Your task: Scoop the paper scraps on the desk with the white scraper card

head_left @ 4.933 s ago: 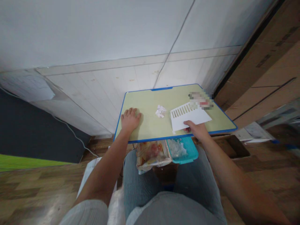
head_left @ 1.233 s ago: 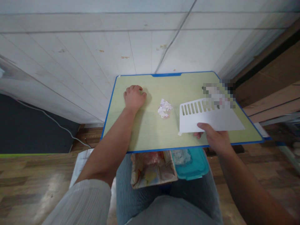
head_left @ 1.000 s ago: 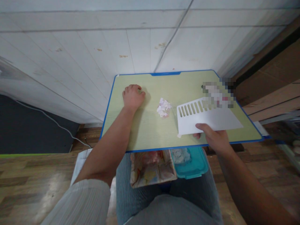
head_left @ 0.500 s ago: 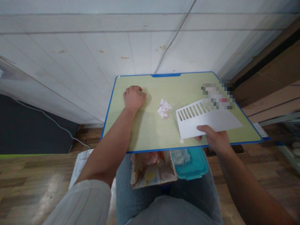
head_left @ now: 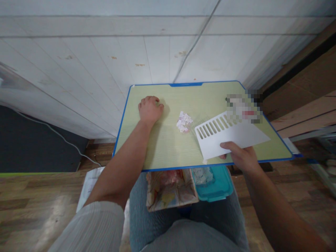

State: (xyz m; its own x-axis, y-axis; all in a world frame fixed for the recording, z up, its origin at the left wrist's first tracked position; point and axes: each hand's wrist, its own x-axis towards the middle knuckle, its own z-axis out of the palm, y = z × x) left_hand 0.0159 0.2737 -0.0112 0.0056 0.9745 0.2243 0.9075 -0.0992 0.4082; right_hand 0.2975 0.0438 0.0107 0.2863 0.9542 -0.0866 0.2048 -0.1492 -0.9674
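**White slotted sheet [head_left: 237, 134] in the right hand, over the tabletop**

The sheet is at the right half of the tabletop [head_left: 168, 150], slots toward the far side. The right hand [head_left: 243, 157] grips its near edge, thumb on top. Contact between sheet and tabletop cannot be determined. Just left lies a pile of pale paper scraps [head_left: 184, 121]. Further left, the left hand [head_left: 151, 110] rests released, fingers bent, thumb apart. Below the near edge: a patterned box [head_left: 172, 196] beside a teal container [head_left: 219, 189].

The white card [head_left: 232, 134] in the right hand [head_left: 242, 156] now slants more, its left end nearer the table's [head_left: 168, 148] front edge than before.
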